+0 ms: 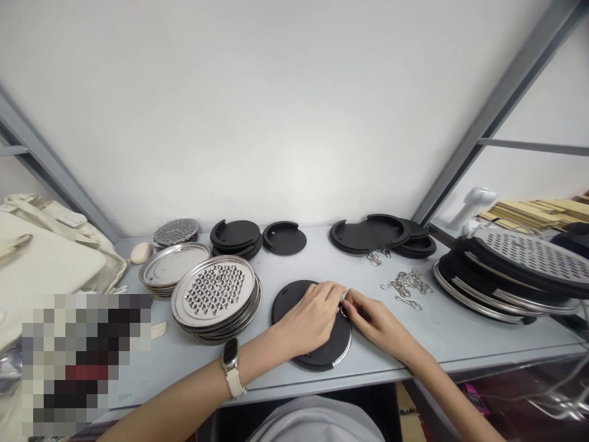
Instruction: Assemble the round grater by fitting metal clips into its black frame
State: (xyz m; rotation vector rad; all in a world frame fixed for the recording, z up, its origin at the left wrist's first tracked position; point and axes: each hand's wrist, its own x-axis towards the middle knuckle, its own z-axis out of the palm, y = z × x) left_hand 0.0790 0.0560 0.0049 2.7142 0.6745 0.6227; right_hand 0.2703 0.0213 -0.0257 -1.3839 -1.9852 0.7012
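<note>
A black round case (pixel 294 301) lies flat on the table in front of me, with a silver metal rim showing along its lower right edge. My left hand (pixel 313 316) rests across it, fingers bent together and gripping its right edge. At that same edge, my right hand (pixel 375 319) pinches a small metal clip (pixel 344 309), mostly hidden by the fingertips. Loose metal clips (pixel 407 283) lie in a pile just beyond my right hand. Left of the case stands a stack of round metal graters (pixel 216 294), the top one with raised teeth.
Behind are plain metal discs (pixel 175 264), another perforated disc (pixel 176 232) and black cases (pixel 237 236), (pixel 284 238), (pixel 370 233). Cased graters (pixel 510 276) are stacked at right, near a white device (pixel 473 205). Cream bags (pixel 50 258) lie left. Grey posts (pixel 488 123) flank the table.
</note>
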